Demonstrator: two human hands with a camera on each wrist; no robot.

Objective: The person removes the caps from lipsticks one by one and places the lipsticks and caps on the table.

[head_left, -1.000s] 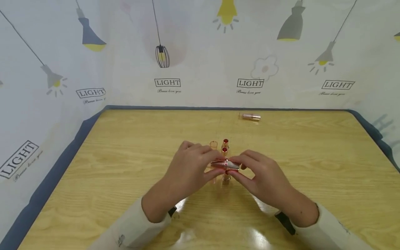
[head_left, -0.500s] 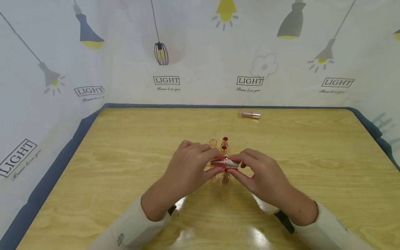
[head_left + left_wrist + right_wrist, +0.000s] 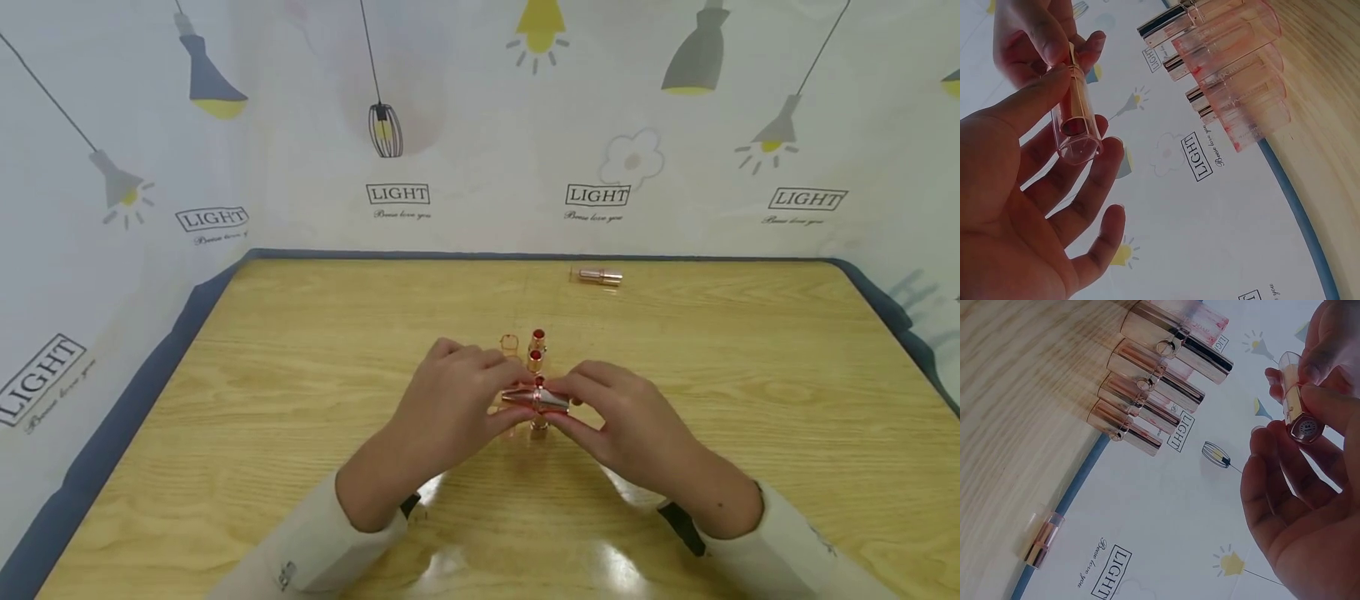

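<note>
1. And here it is, held level between both hands over the near end of a standing row: a slim, glossy rose-gold lipstick tube with a clear cap [image 3: 537, 399].
2. The left hand [image 3: 459, 393] pinches the cap end, thumb against fingertips; the right hand [image 3: 637, 417] pinches the metallic base. Both grips meet near the middle seam, remaining fingers loosely bent.
3. How will it handle? Probably light and stiff, those polished sides rather slippery; the see-through cap, likely plastic, could scratch or crack, and the red stick inside looks soft enough to smear.
4. Best hold: thumb and finger either side of the seam, in line, squeezing gently.
5. Close by, four uncapped rose-gold tubes [image 3: 1172, 387] stand on the yellow wood-grain table [image 3: 225, 375], transparent caps [image 3: 1241, 75] beside them; another lipstick [image 3: 600, 277] lies near the far edge.
</note>
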